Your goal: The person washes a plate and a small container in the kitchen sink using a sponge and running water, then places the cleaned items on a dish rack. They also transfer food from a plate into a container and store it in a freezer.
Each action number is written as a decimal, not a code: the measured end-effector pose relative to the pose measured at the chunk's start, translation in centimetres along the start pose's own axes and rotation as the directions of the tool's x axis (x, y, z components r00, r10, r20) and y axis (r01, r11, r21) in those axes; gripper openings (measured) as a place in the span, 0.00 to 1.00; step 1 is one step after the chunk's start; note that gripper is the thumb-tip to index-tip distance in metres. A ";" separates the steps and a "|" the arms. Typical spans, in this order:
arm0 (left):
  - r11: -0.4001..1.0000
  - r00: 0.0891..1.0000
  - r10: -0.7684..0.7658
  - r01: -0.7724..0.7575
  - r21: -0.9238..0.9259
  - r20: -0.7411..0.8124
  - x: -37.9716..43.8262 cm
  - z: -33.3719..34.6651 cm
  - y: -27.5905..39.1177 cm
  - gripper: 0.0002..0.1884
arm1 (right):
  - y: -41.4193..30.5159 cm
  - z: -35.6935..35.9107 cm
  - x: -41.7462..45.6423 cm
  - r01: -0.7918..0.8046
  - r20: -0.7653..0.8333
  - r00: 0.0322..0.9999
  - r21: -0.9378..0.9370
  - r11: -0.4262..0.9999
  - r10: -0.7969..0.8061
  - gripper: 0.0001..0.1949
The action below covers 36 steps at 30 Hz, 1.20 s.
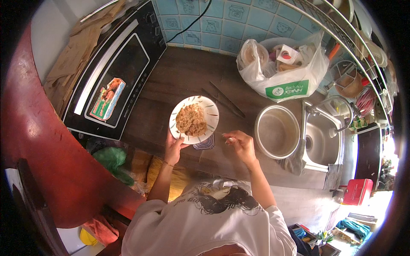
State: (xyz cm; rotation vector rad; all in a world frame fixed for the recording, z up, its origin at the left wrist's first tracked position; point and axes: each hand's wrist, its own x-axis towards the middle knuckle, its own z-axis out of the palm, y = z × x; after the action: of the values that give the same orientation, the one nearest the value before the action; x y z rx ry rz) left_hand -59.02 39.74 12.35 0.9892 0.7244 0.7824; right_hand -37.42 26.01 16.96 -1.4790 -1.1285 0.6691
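My left hand [174, 149] grips the near edge of a white patterned plate [209, 107], its thumb over the rim. Brown, crumbly food [190, 120] lies on the plate. My right hand [240, 144] is raised to the right of the plate, fingers bent, touching neither the plate nor the pot; whether something small is between its fingertips I cannot tell. A patterned coaster [205, 143] shows partly beneath the plate's near edge. Beyond the plate, a dark, long, thin utensil, possibly tongs [229, 100], lies on the dark wooden counter [189, 68].
A round metal pot [278, 131] stands right of my right hand, beside a steel sink [322, 140] with a grey cloth [293, 161] at its edge. A full white plastic bag [256, 78] sits at the back. A black oven [118, 70] stands left; a wire rack [347, 40] hangs right.
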 end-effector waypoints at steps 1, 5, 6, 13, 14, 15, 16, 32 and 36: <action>1.000 1.000 0.002 -0.002 0.002 -0.009 0.0 -0.1 -0.3 0.34 | -0.1 -0.1 0.0 0.014 0.006 1.000 -0.011 1.000 -0.014 0.08; 0.999 0.999 0.006 -0.004 0.051 -0.048 0.1 -0.6 -1.1 0.34 | -0.2 -0.3 -0.6 0.061 0.028 0.998 -0.116 0.991 -0.058 0.07; 0.998 0.999 0.020 -0.017 0.067 -0.047 0.1 -0.7 -1.3 0.34 | -0.2 -0.4 -0.7 0.068 0.029 0.997 -0.136 0.988 -0.065 0.06; 0.995 0.998 0.062 -0.061 0.077 -0.009 0.4 -0.8 -1.7 0.39 | -2.5 -1.1 -1.4 0.154 0.067 0.987 -0.200 0.968 -0.143 0.13; 0.995 0.998 0.061 -0.061 0.077 0.001 0.5 -0.7 -1.7 0.39 | -2.7 -0.9 -1.2 0.211 0.105 0.976 -0.210 0.955 -0.192 0.13; 0.995 0.998 0.066 -0.067 0.076 0.011 0.5 -0.6 -1.5 0.39 | -3.0 -0.5 -0.7 0.264 0.137 0.961 -0.218 0.939 -0.239 0.14; 0.995 0.997 0.071 -0.072 0.075 0.022 0.5 -0.3 -1.2 0.39 | -3.2 -0.1 -0.2 0.317 0.170 0.944 -0.224 0.922 -0.283 0.14; 0.996 0.998 0.056 -0.058 0.073 0.025 0.2 -1.1 -1.6 0.41 | -2.0 -1.0 0.1 0.389 0.318 0.905 -0.351 0.852 -0.282 0.15; 0.995 0.998 0.068 -0.068 0.076 -0.007 0.4 -1.2 -1.6 0.41 | -1.5 -1.5 -0.9 0.351 0.261 0.926 -0.331 0.876 -0.272 0.18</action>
State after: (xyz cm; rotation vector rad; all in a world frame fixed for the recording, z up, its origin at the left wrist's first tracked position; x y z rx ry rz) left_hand -59.45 40.08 10.39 1.0839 0.7363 0.8243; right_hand -36.84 24.47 18.60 -1.5109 -1.6910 0.3975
